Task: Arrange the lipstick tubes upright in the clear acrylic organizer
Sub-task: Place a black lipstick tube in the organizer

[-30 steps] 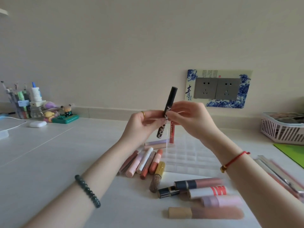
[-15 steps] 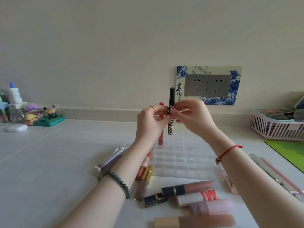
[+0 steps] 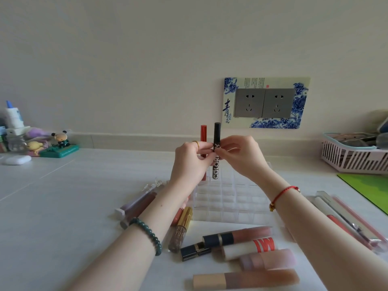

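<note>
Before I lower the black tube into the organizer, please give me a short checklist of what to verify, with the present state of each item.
1. Black tube upright: ok.
2. Left hand and right hand both pinch it: ok.
3. Its lower end over the clear organizer: ok.
4. Exact cell under it free: cannot tell, walls are transparent.
5. Red tube beside it stands upright: ok.
6. All tubes placed: not ok, many lie on the table.

Cream wall (image 3: 147, 59), double socket (image 3: 264, 102), pale tabletop (image 3: 63, 196)

Soft even daylight, wide-angle edge distortion.
</note>
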